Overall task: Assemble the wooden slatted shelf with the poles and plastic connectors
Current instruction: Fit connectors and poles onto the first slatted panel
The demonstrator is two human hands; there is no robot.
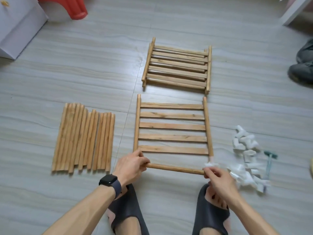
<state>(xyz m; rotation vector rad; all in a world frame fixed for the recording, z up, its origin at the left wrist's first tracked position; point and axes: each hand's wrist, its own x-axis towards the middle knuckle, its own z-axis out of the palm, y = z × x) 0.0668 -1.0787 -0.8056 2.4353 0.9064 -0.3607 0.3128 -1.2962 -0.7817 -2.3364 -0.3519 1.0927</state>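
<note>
Slatted shelf (172,126) flat on floor, left hand (130,164) and right hand (216,175) gripping pole (174,168) ends

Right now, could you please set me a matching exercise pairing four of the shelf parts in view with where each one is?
Things:
1 loose poles
2 stacked slatted panels
3 plastic connectors
4 single pole

Places:
A gripped by the left hand and right hand
B heaped on the floor at the right
C side by side on the floor at the left
D beyond the flat panel

Pairs: 1-C, 2-D, 3-B, 4-A
</note>
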